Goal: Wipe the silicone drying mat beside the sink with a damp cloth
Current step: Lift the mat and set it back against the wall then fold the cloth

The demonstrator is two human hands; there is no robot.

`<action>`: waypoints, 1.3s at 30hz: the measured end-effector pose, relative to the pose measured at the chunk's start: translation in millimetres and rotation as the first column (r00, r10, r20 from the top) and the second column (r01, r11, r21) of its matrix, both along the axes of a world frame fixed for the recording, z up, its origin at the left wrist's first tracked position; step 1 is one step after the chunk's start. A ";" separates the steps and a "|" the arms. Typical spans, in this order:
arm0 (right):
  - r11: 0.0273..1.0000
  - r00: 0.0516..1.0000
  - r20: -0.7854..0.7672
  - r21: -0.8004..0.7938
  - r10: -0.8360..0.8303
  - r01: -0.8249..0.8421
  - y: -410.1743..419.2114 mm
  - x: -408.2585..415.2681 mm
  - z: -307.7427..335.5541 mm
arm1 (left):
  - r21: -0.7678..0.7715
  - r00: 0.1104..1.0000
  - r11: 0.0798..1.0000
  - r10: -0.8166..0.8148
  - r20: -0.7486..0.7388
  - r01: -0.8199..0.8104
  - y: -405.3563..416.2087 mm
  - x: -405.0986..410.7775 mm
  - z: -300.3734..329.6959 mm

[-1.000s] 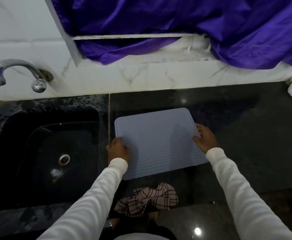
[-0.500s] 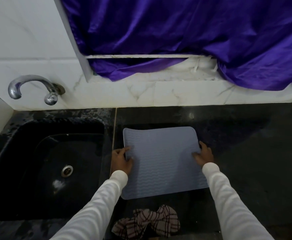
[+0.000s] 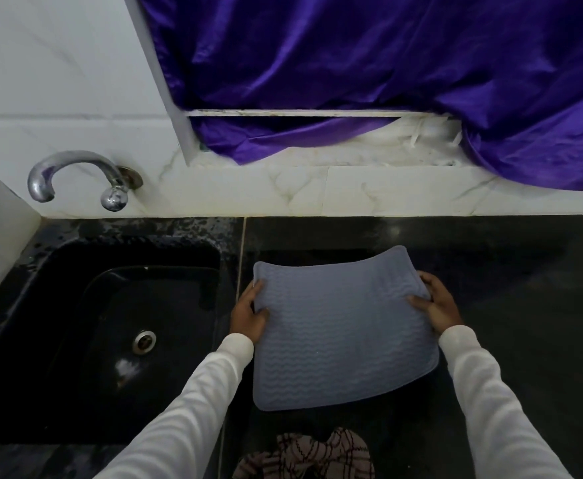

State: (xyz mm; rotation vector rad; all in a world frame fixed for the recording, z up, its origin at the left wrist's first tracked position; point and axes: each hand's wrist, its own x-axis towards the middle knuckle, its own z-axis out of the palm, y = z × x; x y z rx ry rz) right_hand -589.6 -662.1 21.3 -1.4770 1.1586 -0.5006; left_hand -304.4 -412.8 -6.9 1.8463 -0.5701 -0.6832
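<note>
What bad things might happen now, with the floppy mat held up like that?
1. The mat is gripped only at its side edges by the left hand and the right hand, and it bends; it might slip or flop down.
2. The sink is right beside the left hand, so a dropped mat might slide in.
3. The checked cloth lies bunched at the counter's near edge; a sleeve could knock it off.

a black stone counter (image 3: 490, 288) spreads under and right of the hands, with a black sink (image 3: 75, 340) to their left. beyond them stands a white marbled tile wall (image 3: 58, 81), a chrome tap (image 3: 75, 178) over the sink, and purple cloth (image 3: 387, 63) draped across a window ledge (image 3: 317, 157). dim light.
</note>
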 end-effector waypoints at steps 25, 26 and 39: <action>0.981 0.964 0.223 0.157 -0.144 0.110 -89.1 104.5 -25.6 | -0.048 1.000 0.999 -0.027 -0.015 0.026 -110.3 139.3 -3.9; 0.981 0.969 0.193 0.144 -0.153 0.126 -93.5 105.1 -33.5 | -0.023 0.999 0.999 -0.045 0.012 0.045 -114.7 140.7 -6.3; 0.987 0.979 -0.124 -0.012 -0.163 0.162 -94.7 104.6 -46.9 | 0.129 0.956 0.992 -0.056 0.287 0.019 -102.1 136.8 -42.6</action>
